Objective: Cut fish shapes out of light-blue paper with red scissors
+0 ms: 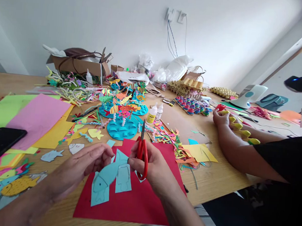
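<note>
My right hand grips red-handled scissors, the blades pointing up and away. Its thumb and fingertips are at the tail end of a light blue paper fish with a drawn eye and gill line. Close to the fish's other side is my left hand, its fingers loosely curled and apart from the thumb, with nothing plainly held. Below lie light blue paper pieces with pencil-drawn outlines, on a red paper sheet.
Coloured sheets, a black phone and paper fish lie left. Ahead stand blue bases with fish on them, glue bottles and paper scraps. At right, a co-worker's arm reaches over painted egg-carton pieces.
</note>
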Tool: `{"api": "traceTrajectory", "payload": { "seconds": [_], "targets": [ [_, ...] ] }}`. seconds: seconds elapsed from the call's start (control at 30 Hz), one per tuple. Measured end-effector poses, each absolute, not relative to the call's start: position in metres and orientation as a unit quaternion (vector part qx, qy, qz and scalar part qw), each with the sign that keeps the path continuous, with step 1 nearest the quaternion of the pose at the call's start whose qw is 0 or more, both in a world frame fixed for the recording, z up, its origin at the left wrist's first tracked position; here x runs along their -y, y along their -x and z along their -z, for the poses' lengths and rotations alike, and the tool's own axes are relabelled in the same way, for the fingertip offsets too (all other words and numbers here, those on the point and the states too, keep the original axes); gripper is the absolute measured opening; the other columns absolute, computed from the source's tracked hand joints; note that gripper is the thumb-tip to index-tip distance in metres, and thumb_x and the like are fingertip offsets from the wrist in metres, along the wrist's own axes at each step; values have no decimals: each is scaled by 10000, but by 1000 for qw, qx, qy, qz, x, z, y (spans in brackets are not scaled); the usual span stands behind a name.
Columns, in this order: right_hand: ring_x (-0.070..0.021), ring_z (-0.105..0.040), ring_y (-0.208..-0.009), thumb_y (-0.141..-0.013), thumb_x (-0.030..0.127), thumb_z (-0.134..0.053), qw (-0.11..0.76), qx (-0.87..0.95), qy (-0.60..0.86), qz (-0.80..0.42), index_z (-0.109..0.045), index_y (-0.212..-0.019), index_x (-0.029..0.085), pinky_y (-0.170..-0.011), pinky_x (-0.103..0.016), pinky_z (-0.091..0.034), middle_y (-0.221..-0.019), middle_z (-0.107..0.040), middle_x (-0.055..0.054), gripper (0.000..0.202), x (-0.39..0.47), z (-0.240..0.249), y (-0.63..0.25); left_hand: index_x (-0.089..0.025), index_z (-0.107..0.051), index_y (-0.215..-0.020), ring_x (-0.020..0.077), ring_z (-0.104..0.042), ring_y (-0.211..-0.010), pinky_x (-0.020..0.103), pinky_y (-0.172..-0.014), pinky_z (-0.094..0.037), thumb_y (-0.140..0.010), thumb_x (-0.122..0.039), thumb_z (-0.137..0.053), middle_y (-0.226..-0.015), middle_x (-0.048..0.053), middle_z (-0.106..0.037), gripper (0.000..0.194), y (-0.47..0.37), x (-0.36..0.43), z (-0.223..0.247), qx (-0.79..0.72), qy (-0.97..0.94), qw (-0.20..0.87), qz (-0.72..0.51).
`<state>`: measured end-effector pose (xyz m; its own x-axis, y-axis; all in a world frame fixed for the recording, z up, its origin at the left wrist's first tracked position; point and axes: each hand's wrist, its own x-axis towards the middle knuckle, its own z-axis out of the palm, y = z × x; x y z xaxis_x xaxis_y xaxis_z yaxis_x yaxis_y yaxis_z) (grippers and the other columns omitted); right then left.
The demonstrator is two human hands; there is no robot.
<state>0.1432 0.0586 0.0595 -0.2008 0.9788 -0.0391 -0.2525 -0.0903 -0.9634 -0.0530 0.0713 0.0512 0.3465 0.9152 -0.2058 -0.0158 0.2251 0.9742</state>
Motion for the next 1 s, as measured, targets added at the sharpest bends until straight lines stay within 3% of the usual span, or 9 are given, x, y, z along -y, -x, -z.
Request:
{"api": "traceTrajectory", "payload": {
  "seconds": [0.2, 0.33, 0.53, 0.77, 1.0],
  "targets": [
    [-82, -517, -495, -617, 171, -716, 615, 352, 361, -606, -548, -790, 165, -466, -181, -365, -588, -564, 57, 241, -52, -46, -132, -199, -692, -726, 141, -538, -581, 240, -572, -450, -661, -379, -766, -601, -6, -637, 205, 41, -56, -35, -448, -462, 674, -362],
    [-74, -527, -512, -617, 180, -734, 654, 308, 336, -604, -558, -805, 166, -494, -181, -386, -640, -579, 53, 259, -47, -38, -117, -204, -715, -801, 162, -562, -594, 259, -558, -478, -630, -348, -776, -622, -11, -636, 232, 21, -44, -32, -441, -452, 609, -481],
    [-85, -520, -512, -604, 207, -742, 625, 321, 338, -626, -549, -781, 164, -503, -192, -405, -599, -567, 53, 265, -39, -35, -107, -202, -658, -727, 174, -567, -699, 275, -670, -496, -691, -321, -720, -699, -12, -625, 139, 8, -41, -35, -434, -433, 558, -559],
    [-76, -498, -507, -625, 206, -714, 580, 378, 348, -633, -529, -780, 166, -483, -178, -371, -616, -564, 51, 245, -34, -39, -118, -211, -573, -633, 138, -498, -614, 241, -600, -454, -689, -306, -695, -599, -61, -545, 164, 16, -42, -37, -456, -455, 553, -528],
    [-81, -492, -516, -622, 233, -710, 593, 371, 363, -616, -522, -797, 171, -494, -179, -374, -608, -553, 54, 264, -32, -38, -112, -229, -623, -615, 157, -531, -681, 248, -689, -462, -679, -293, -693, -662, -39, -620, 114, 16, -38, -37, -477, -484, 517, -521]
  ]
}}
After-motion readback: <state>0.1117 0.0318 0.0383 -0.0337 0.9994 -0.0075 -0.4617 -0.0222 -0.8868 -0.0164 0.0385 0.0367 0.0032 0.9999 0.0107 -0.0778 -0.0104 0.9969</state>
